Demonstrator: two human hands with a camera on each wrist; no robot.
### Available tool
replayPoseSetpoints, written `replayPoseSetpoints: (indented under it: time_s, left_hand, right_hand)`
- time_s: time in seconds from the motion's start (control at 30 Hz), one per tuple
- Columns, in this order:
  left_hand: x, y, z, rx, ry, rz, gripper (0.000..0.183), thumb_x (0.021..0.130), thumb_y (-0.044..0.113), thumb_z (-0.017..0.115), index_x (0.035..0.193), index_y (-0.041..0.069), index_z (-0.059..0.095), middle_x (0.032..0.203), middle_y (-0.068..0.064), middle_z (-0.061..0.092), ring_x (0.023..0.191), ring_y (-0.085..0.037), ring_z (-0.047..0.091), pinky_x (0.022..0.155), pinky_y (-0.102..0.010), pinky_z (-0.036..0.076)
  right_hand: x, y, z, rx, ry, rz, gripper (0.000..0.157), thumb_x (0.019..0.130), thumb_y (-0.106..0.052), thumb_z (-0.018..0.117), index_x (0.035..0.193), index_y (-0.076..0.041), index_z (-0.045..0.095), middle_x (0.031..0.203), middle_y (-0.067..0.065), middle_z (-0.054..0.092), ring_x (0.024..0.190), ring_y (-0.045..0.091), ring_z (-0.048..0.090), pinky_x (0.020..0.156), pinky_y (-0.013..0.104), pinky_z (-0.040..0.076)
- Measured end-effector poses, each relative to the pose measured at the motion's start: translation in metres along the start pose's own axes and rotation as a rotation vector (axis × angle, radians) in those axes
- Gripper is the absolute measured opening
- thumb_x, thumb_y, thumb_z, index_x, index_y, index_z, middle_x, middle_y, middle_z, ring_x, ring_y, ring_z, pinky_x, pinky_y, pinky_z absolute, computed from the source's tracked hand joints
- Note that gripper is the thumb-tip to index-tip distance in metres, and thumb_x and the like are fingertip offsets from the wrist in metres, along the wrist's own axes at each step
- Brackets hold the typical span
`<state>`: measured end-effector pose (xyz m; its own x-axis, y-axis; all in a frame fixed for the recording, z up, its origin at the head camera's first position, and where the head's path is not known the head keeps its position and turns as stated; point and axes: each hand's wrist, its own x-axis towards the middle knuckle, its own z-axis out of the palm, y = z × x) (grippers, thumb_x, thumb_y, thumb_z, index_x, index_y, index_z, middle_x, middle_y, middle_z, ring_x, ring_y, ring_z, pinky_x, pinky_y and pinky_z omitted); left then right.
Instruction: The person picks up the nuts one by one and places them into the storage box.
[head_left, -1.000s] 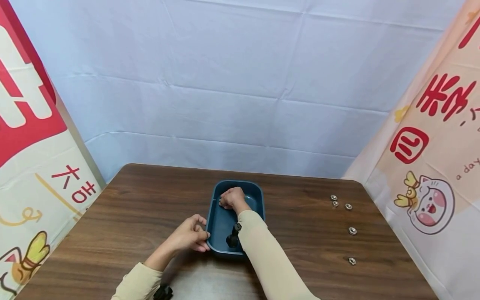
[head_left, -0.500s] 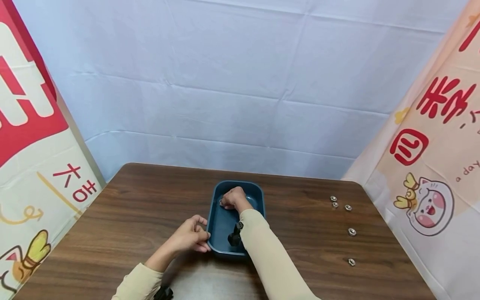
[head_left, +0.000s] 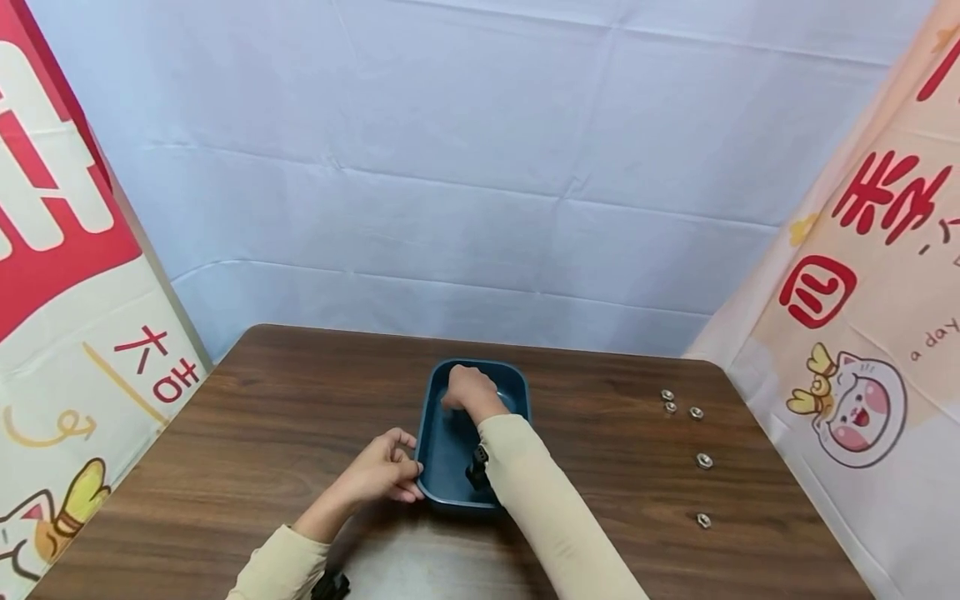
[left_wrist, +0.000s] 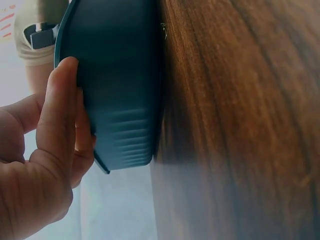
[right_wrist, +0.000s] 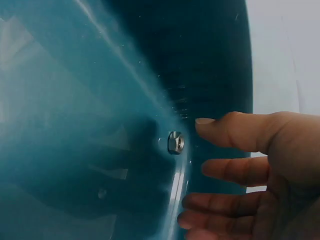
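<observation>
A dark blue rectangular tray (head_left: 444, 475) stands on the wooden table. My left hand (head_left: 382, 468) rests at its left side; in the left wrist view, extended fingers (left_wrist: 62, 95) touch the outer wall near the rim. Inside the tray, toward the far left, is my right hand (head_left: 472, 392). A small silver hex nut (right_wrist: 175, 143) lies where the tray floor meets the wall, in the right wrist view. The right thumb and fingers (right_wrist: 235, 170) are spread a little apart from that nut and hold nothing. In the head view the right hand hides the nut.
Several silver nuts lie scattered on the table's right side, among them a nut (head_left: 704, 461) and a nearer nut (head_left: 703, 521). A pale cloth (head_left: 450, 208) hangs behind the table, with printed cloths at both sides.
The right hand has let go of the nut and lifted slightly inside the tray. The left hand has stayed at the tray's left side.
</observation>
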<state>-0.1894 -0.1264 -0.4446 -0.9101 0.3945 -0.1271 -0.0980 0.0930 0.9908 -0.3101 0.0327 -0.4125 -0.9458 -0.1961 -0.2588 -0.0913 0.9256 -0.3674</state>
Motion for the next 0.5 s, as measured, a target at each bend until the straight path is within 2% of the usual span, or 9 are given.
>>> replayPoseSetpoints:
  time_s: [0.13, 0.3, 0.4, 0.5]
  left_hand:
    - [-0.001, 0.000, -0.001, 0.008, -0.001, -0.005, 0.037, 0.086, -0.002, 0.055, 0.115, -0.010, 0.033, 0.070, -0.016, 0.059, 0.057, -0.024, 0.064, 0.053, -0.034, 0.056]
    - [-0.001, 0.002, 0.003, 0.015, 0.001, -0.019, 0.036, 0.086, -0.002, 0.055, 0.114, -0.010, 0.033, 0.070, -0.016, 0.059, 0.057, -0.024, 0.064, 0.052, -0.034, 0.056]
    - [-0.001, 0.004, 0.004, 0.009, 0.011, -0.015, 0.037, 0.085, -0.003, 0.055, 0.114, -0.010, 0.033, 0.070, -0.016, 0.058, 0.057, -0.024, 0.064, 0.052, -0.033, 0.055]
    - [-0.003, 0.005, 0.003, 0.004, 0.020, -0.010, 0.038, 0.085, -0.003, 0.055, 0.115, -0.010, 0.032, 0.070, -0.016, 0.058, 0.057, -0.024, 0.064, 0.052, -0.034, 0.056]
  right_hand:
    - [-0.005, -0.003, -0.002, -0.018, -0.008, -0.004, 0.014, 0.086, -0.019, 0.066, 0.079, -0.008, 0.061, 0.058, 0.003, 0.039, 0.052, 0.020, 0.044, 0.047, 0.031, 0.034]
    - [-0.018, 0.001, -0.013, -0.024, -0.032, -0.054, 0.018, 0.084, -0.024, 0.069, 0.080, -0.009, 0.061, 0.061, 0.004, 0.041, 0.057, 0.020, 0.045, 0.049, 0.032, 0.034]
    - [-0.028, 0.001, -0.023, -0.051, -0.040, -0.093, 0.020, 0.084, -0.026, 0.070, 0.090, -0.008, 0.062, 0.073, 0.006, 0.052, 0.063, 0.020, 0.049, 0.052, 0.032, 0.037]
    - [-0.035, -0.001, -0.031, -0.086, -0.048, -0.121, 0.033, 0.083, -0.026, 0.071, 0.108, -0.006, 0.062, 0.095, 0.008, 0.060, 0.076, 0.022, 0.055, 0.059, 0.034, 0.045]
